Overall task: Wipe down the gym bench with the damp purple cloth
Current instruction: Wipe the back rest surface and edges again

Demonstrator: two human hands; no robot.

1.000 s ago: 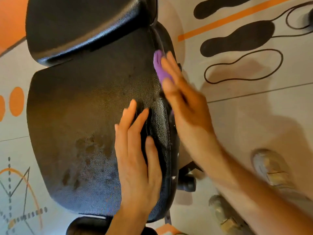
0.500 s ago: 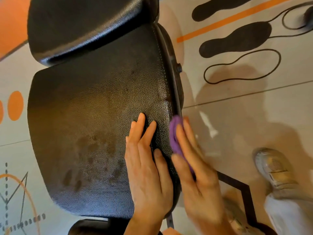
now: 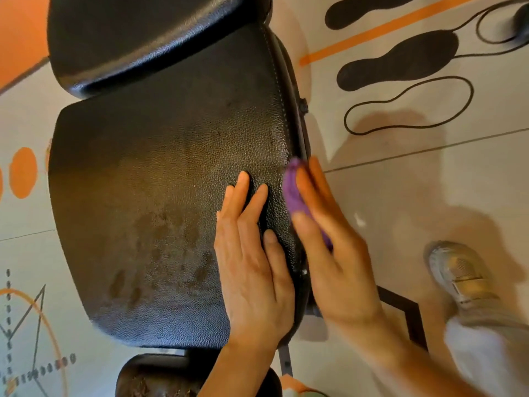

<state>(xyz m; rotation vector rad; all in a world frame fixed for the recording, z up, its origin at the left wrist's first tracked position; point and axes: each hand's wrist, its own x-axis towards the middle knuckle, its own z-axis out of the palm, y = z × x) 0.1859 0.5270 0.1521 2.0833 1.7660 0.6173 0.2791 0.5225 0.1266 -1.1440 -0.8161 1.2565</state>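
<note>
Head view, looking down on the bench (image 3: 160, 196).

Bench: black textured seat pad fills the centre. A 2nd black pad sits above it at the top of frame, and a smaller dark pad shows at the bottom edge. The seat's surface has darker blotches on its lower half, left of the hands.

Left hand (image 3: 252, 270): lies flat on the seat near its right edge, palm down. Fingers straight and together, pointing up the frame, thumb alongside. It holds nothing.

Right hand (image 3: 329, 253): just beside the left, set against the right side of the seat. Fingers straight and close together, pressing the cloth (image 3: 294, 193) onto the pad's side edge. The cloth is purple and bunched; it shows between the fingers and the pad, and most of it is hidden behind the hand. I cannot tell whether the thumb hooks the cloth. The hand is slightly blurred.

Floor (image 3: 429, 196): pale, with orange stripes and dots, black footprint shapes, and black outline loops at upper right.

Shoe (image 3: 458, 270): 1 light one at lower right, well apart from the bench, with a pale trouser leg below it.
</note>
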